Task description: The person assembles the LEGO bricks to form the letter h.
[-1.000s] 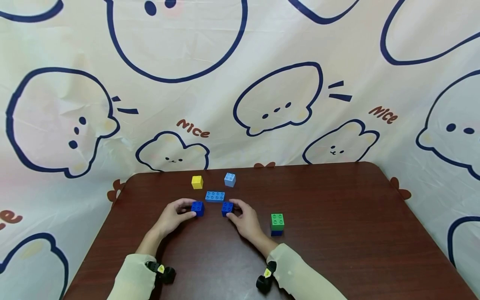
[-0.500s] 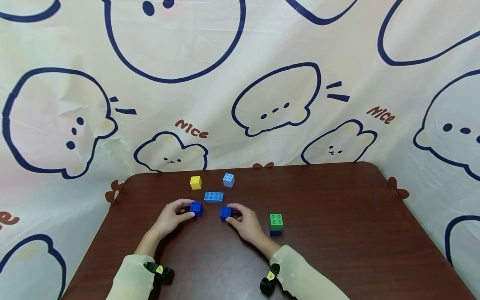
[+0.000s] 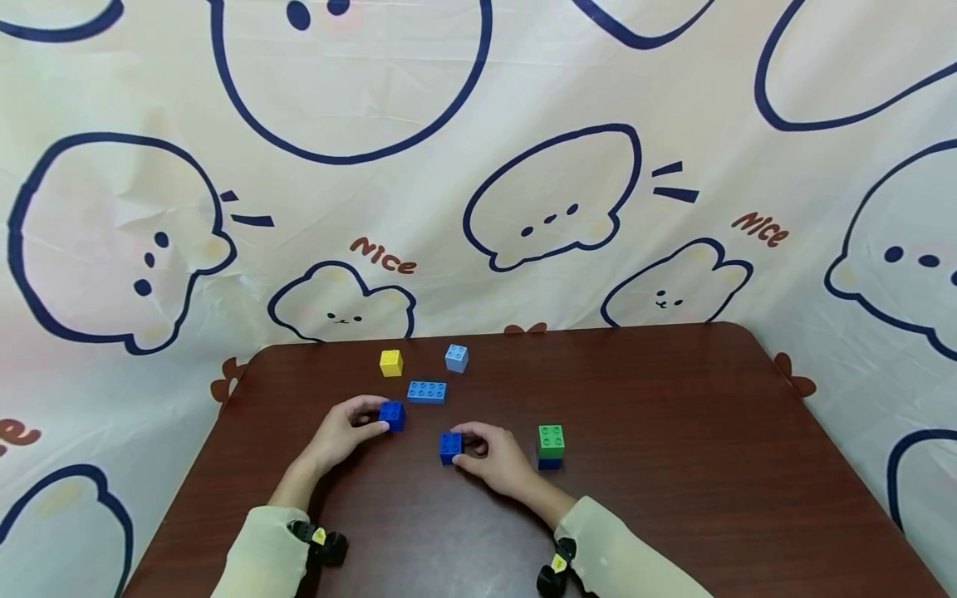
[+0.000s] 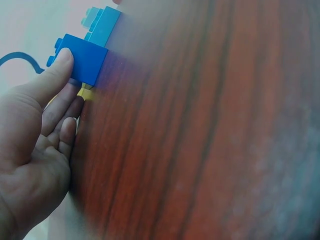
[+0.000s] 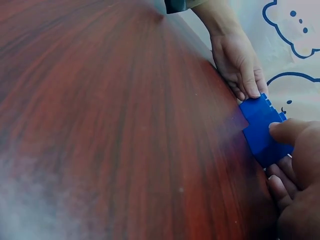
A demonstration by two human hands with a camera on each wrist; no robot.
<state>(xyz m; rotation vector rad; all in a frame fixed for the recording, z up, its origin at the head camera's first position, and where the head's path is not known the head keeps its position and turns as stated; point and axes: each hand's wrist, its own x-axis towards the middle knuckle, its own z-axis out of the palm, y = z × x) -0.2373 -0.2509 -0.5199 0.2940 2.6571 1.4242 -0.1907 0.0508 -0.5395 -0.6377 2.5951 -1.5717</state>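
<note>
A: What is the left hand (image 3: 340, 432) doing?

B: It pinches a blue block (image 3: 392, 416), thumb on the near side and a finger on the far side, parted only by the block's width.

A: And the right hand (image 3: 497, 457)?

B: Much the same: thumb and finger grip a second blue block (image 3: 450, 448). That one sits to the right of the other and a little nearer the person, with a gap between them. I can't tell whether either touches the table (image 3: 673, 498).

A: What lies around them?

B: Just beyond the left hand's block is a long light blue block (image 3: 427, 392). Farther still are a small light blue block (image 3: 457, 358) on the right and a yellow block (image 3: 391, 363) on the left.

A: Anything beside the right hand?

B: To its right, a green block (image 3: 551, 442) stands on a dark blue block (image 3: 549, 464).

A: And past the table?

B: A pale cloth (image 3: 419, 191) with cartoon animals.
</note>
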